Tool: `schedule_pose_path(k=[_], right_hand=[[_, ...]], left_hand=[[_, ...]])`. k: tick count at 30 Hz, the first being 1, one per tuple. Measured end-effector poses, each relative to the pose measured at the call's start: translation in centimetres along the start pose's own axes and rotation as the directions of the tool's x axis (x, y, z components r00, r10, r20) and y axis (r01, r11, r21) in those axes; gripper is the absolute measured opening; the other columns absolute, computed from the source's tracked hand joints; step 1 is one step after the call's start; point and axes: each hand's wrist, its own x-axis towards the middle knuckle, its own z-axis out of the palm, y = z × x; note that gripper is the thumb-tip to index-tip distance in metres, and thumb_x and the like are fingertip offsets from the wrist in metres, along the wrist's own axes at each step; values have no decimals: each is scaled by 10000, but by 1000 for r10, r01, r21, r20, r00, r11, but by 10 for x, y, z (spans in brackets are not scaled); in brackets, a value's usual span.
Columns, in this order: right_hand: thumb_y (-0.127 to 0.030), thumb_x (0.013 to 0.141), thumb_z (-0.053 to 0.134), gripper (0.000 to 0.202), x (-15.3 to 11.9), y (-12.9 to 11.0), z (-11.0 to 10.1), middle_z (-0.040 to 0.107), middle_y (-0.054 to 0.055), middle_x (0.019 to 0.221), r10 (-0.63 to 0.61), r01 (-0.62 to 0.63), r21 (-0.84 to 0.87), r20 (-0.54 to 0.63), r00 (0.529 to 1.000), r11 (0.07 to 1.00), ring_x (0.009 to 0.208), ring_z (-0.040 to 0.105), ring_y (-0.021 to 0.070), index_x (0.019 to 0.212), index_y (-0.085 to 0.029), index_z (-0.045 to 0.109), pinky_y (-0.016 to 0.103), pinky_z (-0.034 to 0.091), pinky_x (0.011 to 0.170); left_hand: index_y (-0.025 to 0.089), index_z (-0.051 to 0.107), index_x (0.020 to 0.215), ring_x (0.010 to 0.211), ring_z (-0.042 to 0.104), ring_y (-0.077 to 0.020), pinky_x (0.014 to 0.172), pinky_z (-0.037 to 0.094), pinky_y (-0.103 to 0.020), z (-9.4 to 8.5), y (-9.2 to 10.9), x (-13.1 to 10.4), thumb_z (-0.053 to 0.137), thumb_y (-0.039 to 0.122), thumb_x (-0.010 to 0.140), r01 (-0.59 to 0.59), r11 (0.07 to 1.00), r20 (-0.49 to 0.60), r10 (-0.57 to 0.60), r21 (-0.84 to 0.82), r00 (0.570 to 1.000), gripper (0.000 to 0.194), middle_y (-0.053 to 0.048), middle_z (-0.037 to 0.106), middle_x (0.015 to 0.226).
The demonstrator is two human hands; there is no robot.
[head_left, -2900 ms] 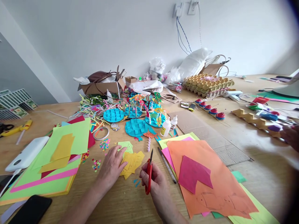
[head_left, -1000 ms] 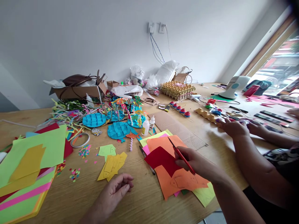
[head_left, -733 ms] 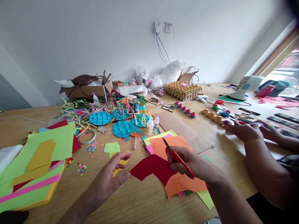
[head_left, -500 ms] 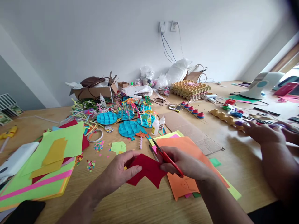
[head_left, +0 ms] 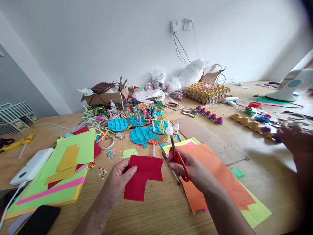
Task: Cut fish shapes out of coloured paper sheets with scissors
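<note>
My left hand (head_left: 123,173) pinches a dark red piece of craft paper (head_left: 144,169) by its left edge, thumb on top. A notch is cut out of the paper's lower right, and faint pencil lines show on it. In my right hand (head_left: 188,166) are scissors (head_left: 179,161) with red handles, blades pointing up and away from the red paper. Under my right hand lies an orange sheet (head_left: 215,173) on yellow-green paper, with a pencil (head_left: 172,169) at its left edge. Beyond the left hand is a small yellow-green paper fish (head_left: 129,153).
Coloured sheets (head_left: 70,182), a power bank (head_left: 31,166) and a phone (head_left: 39,220) lie at left. Blue egg-carton-like discs (head_left: 140,135), glue bottles (head_left: 168,133) and a tape ring (head_left: 106,142) stand ahead. At right, another person's hand (head_left: 293,137) is near a painted egg-carton strip (head_left: 249,124).
The red paper has turned and now faces me more flatly, held by my left hand alone. My right hand has let go of its edge and moved right with the scissors.
</note>
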Motion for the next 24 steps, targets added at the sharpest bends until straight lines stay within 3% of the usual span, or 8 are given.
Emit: schedule_pose_path(k=[6,9,12,17,20,24], right_hand=[[-289,653,653,212,5,-1,31,447,-46,624,5,1,49,-111,994,999,539,391,93,709,-190,475,191,314,441],[-288,649,634,202,10,-5,34,455,-48,626,-2,12,66,-153,988,998,515,393,90,721,-199,467,196,306,436],[-255,654,619,174,15,-9,28,470,-40,656,-61,64,10,-182,981,998,560,430,101,712,-196,466,208,342,489],[-156,684,574,116,21,-12,21,443,-56,620,-132,130,-151,-4,991,980,569,414,98,701,-189,464,204,337,516],[-133,708,545,90,25,-13,22,452,-57,627,-131,148,-285,75,988,947,563,403,96,751,-188,489,197,308,492],[-141,722,543,80,30,-16,26,474,-49,667,-164,185,-352,89,982,917,598,428,102,757,-190,492,196,317,507]], left_hand=[[186,624,978,826,614,-205,737,481,-311,5,-7,1,606,288,748,-51,997,-79,46,-63,996,252,-23,693,864],[177,633,959,805,598,-197,711,471,-287,5,-9,-3,603,302,745,-65,998,-84,66,14,994,250,-31,682,875],[171,633,948,661,540,-143,591,435,-227,-2,-8,-12,576,342,768,-73,989,-47,80,125,996,254,-11,638,762],[172,604,951,578,474,-112,541,394,-208,-17,12,-21,468,435,822,-93,970,82,76,225,994,323,23,527,634],[169,616,877,544,458,-105,491,361,-198,-19,22,-17,498,421,800,-43,935,137,-5,352,991,288,22,532,632],[157,658,755,560,486,-115,481,353,-192,-19,14,-5,621,321,699,-10,902,148,-61,432,987,178,14,567,645]])
